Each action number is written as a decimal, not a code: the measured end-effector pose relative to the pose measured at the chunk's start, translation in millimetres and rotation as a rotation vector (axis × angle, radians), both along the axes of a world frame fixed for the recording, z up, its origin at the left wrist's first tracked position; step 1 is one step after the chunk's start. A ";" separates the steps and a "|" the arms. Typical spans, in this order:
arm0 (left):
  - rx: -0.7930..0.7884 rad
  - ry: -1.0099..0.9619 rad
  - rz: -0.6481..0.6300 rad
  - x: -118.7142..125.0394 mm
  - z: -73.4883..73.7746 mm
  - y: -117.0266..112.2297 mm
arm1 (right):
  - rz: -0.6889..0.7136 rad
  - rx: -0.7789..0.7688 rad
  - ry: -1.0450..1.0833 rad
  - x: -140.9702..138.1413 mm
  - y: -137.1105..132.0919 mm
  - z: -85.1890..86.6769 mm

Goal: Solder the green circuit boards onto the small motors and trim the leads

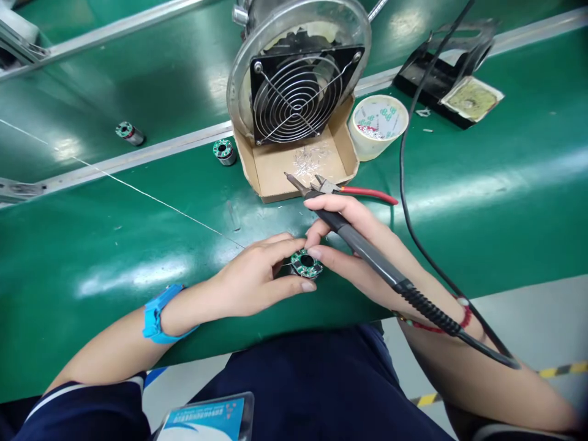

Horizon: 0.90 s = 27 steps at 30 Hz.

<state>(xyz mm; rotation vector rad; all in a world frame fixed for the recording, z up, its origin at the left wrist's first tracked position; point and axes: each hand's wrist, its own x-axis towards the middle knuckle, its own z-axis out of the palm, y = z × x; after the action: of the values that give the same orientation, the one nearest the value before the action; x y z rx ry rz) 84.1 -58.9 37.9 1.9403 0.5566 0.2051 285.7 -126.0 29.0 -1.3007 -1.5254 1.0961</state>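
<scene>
A small motor with a round green circuit board (301, 264) on top is gripped between the thumb and fingers of my left hand (257, 269). A thin strand of solder wire (160, 201) runs from the upper left into that hand. My right hand (353, 245) is closed around a soldering iron (367, 252), its tip pointing up and left, away from the board. The right thumb and a finger also touch the board's right edge. Much of the motor's body is hidden by my fingers.
Ahead stands a round fan (294, 101) behind a cardboard tray (275, 180) with wire clippings. Red-handled cutters (367, 193) lean on the tray. A tape roll (379, 131), an iron stand with sponge (471, 101) and two similar motors (225, 153) are nearby. The iron's cable (407, 190) loops at right.
</scene>
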 end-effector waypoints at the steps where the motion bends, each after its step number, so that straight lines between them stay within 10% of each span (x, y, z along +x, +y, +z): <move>1: 0.003 0.004 0.004 0.2 0.2 0.3 | 0.001 0.004 -0.009 -0.3 0.3 0.1; 14: 0.120 0.091 0.128 5.6 -15.6 -0.2 | -0.079 0.177 -0.032 -10.9 5.8 -20.3; 20: 0.229 0.258 0.244 12.8 -24.2 3.4 | -0.195 0.193 -0.384 -18.5 4.5 -36.6; 27: -0.083 -0.039 0.452 -5.4 -44.7 20.3 | -0.037 0.263 -0.522 -16.2 14.0 -41.2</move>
<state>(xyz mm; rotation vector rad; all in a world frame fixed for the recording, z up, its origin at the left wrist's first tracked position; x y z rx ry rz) 78.7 -38.5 -6.8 1.7049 0.9588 0.4956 269.6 -112.0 -12.1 -1.4891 -1.9358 0.5220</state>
